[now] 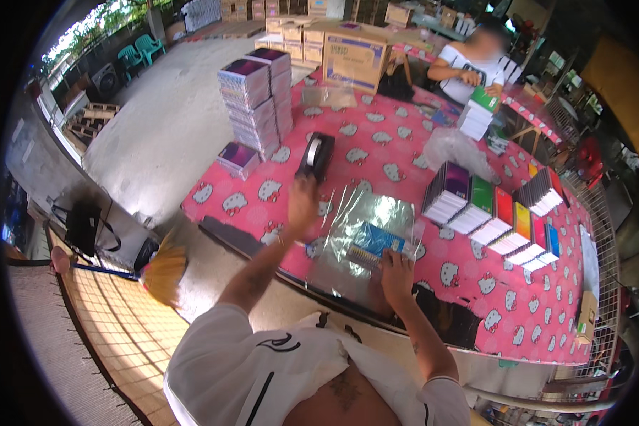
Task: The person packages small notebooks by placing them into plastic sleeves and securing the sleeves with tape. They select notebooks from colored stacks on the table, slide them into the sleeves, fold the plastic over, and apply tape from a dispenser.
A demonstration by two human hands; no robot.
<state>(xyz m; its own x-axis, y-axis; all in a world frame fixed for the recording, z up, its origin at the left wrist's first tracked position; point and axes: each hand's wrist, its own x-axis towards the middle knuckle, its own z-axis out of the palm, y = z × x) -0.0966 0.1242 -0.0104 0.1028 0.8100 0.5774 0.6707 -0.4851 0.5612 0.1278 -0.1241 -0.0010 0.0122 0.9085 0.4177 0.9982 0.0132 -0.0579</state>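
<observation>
My left hand [304, 204] reaches forward to the near end of a black tape dispenser [317, 157] with a pale roll in it. Its fingers are drawn together there; whatever they pinch is too small to make out. A blue spiral notebook [383, 237] lies on a shiny clear plastic sheet [341, 264] near the table's front edge, partly covered by the film. At its right end, my right hand [396, 273] grips the notebook and the film, fingers bent over the edge.
A pink patterned cloth covers the table [449, 273]. Tall notebook stacks [252, 106] stand at the far left, and colour-sorted stacks [493, 216] at the right. Behind are a cardboard box [355, 60], crumpled plastic [458, 151] and a co-worker [468, 64] handling green-topped notebooks.
</observation>
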